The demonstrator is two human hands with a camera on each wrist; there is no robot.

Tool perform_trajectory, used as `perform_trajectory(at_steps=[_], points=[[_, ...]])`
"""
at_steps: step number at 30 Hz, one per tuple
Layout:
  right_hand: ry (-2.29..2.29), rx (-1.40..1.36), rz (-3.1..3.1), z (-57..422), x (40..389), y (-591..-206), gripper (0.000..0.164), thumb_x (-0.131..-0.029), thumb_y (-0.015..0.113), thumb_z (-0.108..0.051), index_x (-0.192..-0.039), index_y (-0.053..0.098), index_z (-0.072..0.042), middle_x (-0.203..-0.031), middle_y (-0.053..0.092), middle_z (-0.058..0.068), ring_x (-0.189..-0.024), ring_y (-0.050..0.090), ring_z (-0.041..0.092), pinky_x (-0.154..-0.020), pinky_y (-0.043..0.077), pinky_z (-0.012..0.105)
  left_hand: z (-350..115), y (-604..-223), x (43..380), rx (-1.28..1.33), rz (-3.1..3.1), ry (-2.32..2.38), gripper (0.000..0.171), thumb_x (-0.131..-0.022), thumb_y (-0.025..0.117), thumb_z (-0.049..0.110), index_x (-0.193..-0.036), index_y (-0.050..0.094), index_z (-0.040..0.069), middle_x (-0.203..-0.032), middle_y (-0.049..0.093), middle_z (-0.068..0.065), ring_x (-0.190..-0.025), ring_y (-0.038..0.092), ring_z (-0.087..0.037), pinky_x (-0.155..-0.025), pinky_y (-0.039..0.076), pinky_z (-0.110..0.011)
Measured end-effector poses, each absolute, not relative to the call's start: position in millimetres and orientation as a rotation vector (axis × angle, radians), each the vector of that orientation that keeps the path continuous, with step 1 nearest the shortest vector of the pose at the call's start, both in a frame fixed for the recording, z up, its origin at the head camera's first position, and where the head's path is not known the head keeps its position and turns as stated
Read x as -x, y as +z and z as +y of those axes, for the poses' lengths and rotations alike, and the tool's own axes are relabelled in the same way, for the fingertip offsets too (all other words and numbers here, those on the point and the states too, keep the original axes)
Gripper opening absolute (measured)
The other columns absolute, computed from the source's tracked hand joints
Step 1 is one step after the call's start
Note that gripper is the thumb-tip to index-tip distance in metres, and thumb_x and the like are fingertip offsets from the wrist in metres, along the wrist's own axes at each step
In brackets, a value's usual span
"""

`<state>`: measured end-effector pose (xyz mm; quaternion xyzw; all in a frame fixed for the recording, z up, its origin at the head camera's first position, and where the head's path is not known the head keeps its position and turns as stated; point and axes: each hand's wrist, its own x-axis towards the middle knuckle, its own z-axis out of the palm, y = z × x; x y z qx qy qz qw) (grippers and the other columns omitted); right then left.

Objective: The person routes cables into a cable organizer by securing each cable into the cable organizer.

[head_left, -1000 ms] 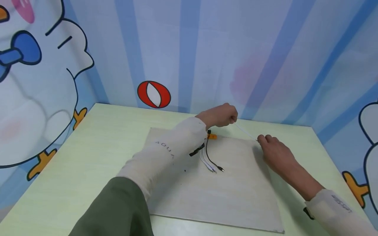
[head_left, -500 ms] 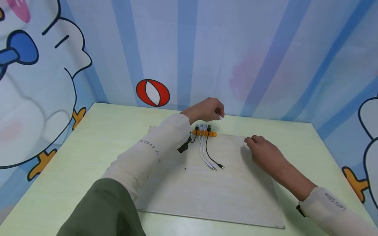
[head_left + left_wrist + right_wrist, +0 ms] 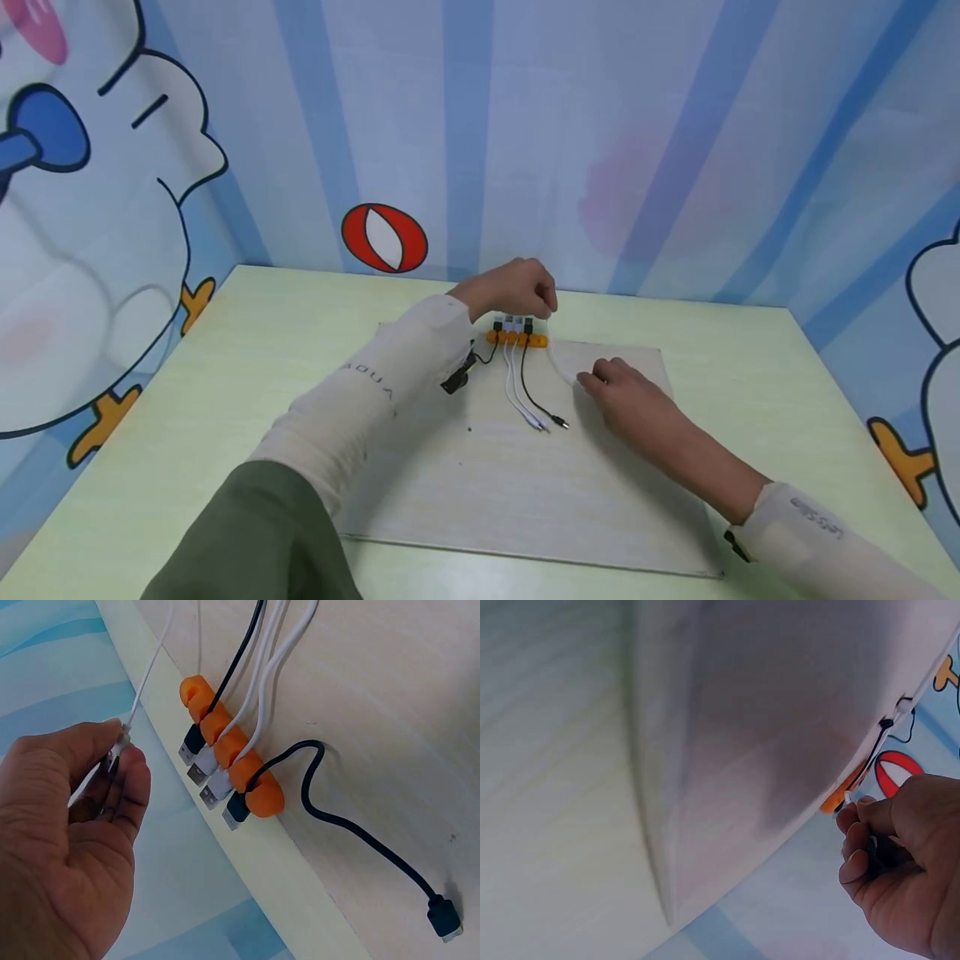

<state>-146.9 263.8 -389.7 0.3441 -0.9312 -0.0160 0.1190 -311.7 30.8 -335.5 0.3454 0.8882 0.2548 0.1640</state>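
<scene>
My left hand (image 3: 517, 287) pinches a white cable (image 3: 146, 679) near its plug end, just beyond the right end of an orange cable holder (image 3: 262, 801). From there the cable runs slack to my right hand (image 3: 637, 408), whose thumb and fingers pinch it above the board. Black and white USB cables sit side by side in the holder. Their metal plugs (image 3: 210, 796) stick out on its far side. A bare notch shows at the holder's end nearest the held cable. In the right wrist view, the fingers hide most of what my right hand (image 3: 915, 862) holds.
The holder lies at the back edge of a pale board (image 3: 525, 500) on a light green table (image 3: 300, 333). Loose cable ends, one a black plug (image 3: 558, 422), lie on the board. A printed cloth backdrop (image 3: 525, 150) rises right behind the table.
Both hands have moved left, the left one to beside the holder. The white cable between them has gone from taut to slack. The holder, partly covered by the left arm before, now shows.
</scene>
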Motion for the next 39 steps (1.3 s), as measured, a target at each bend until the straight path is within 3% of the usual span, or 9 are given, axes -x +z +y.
perform_trajectory(at_steps=[4, 9, 14, 17, 24, 32, 37, 39], points=[[0.023, -1.081, -2.654, 255.0, 146.6, -395.8, 0.034, -0.092, 0.075, 0.018, -0.122, 0.077, 0.002, -0.102, 0.068, 0.013, -0.089, 0.062, 0.025, -0.077, 0.058, 0.036, 30.6, -338.0, 312.3, -0.981, 2.515, 0.699, 0.023, -0.110, 0.067, 0.008, -0.124, 0.084, 0.003, -0.123, 0.080, -0.012, -0.082, 0.063, -0.018, -0.080, 0.054, -0.034], [0.158, -1.130, -2.605, 253.2, 157.9, -418.3, 0.026, -0.096, 0.076, 0.012, -0.118, 0.080, -0.001, -0.100, 0.068, 0.009, -0.088, 0.061, 0.021, -0.072, 0.057, 0.038, 33.8, -339.7, 310.7, -0.974, 2.527, 0.592, 0.022, -0.111, 0.065, 0.006, -0.122, 0.084, 0.005, -0.129, 0.079, -0.010, -0.097, 0.067, -0.021, -0.090, 0.058, -0.037], [0.180, -1.112, -2.707, 237.5, 148.7, -400.8, 0.025, -0.097, 0.076, 0.012, -0.118, 0.082, 0.000, -0.099, 0.070, 0.010, -0.090, 0.067, 0.023, -0.075, 0.060, 0.037, 36.7, -343.9, 308.3, -0.981, 2.540, 0.504, 0.021, -0.111, 0.065, 0.004, -0.121, 0.084, 0.005, -0.132, 0.077, -0.010, -0.103, 0.068, -0.023, -0.095, 0.059, -0.037], [0.159, -1.112, -2.735, 229.2, 140.8, -387.6, 0.028, -0.096, 0.073, 0.017, -0.117, 0.082, 0.001, -0.098, 0.070, 0.011, -0.090, 0.067, 0.024, -0.075, 0.060, 0.033, 40.4, -346.3, 307.1, -1.019, 2.552, 0.446, 0.022, -0.111, 0.063, -0.001, -0.112, 0.084, 0.004, -0.118, 0.074, -0.007, -0.093, 0.061, -0.019, -0.086, 0.054, -0.033], [0.123, -1.108, -2.736, 222.9, 139.5, -385.0, 0.031, -0.094, 0.070, 0.020, -0.117, 0.082, 0.002, -0.096, 0.070, 0.012, -0.087, 0.066, 0.023, -0.073, 0.058, 0.031, 50.0, -345.2, 305.8, -1.054, 2.560, 0.343, 0.032, -0.109, 0.057, -0.006, -0.088, 0.077, 0.006, -0.081, 0.052, 0.002, -0.072, 0.037, -0.016, -0.071, 0.039, -0.031], [0.082, -1.099, -2.734, 222.5, 139.9, -385.7, 0.028, -0.093, 0.073, 0.019, -0.113, 0.082, 0.002, -0.096, 0.071, 0.012, -0.085, 0.064, 0.023, -0.073, 0.058, 0.032, 55.7, -348.5, 309.6, -1.025, 2.554, 0.309, 0.047, -0.112, 0.056, -0.001, -0.068, 0.058, 0.015, -0.066, 0.030, 0.003, -0.066, 0.023, -0.016, -0.066, 0.033, -0.031], [0.073, -1.103, -2.738, 224.0, 138.8, -385.3, 0.025, -0.094, 0.073, 0.017, -0.111, 0.083, 0.001, -0.096, 0.071, 0.012, -0.085, 0.063, 0.023, -0.074, 0.059, 0.033, 57.1, -349.2, 311.3, -1.007, 2.553, 0.309, 0.051, -0.113, 0.058, 0.002, -0.064, 0.056, 0.017, -0.062, 0.026, 0.003, -0.063, 0.019, -0.015, -0.063, 0.031, -0.031], [0.076, -1.110, -2.726, 224.6, 138.5, -385.1, 0.025, -0.093, 0.073, 0.017, -0.109, 0.082, 0.000, -0.095, 0.071, 0.011, -0.084, 0.063, 0.023, -0.074, 0.059, 0.033, 57.2, -347.9, 311.3, -1.009, 2.556, 0.302, 0.049, -0.113, 0.059, 0.003, -0.066, 0.061, 0.015, -0.062, 0.031, 0.003, -0.062, 0.022, -0.014, -0.063, 0.033, -0.031]])
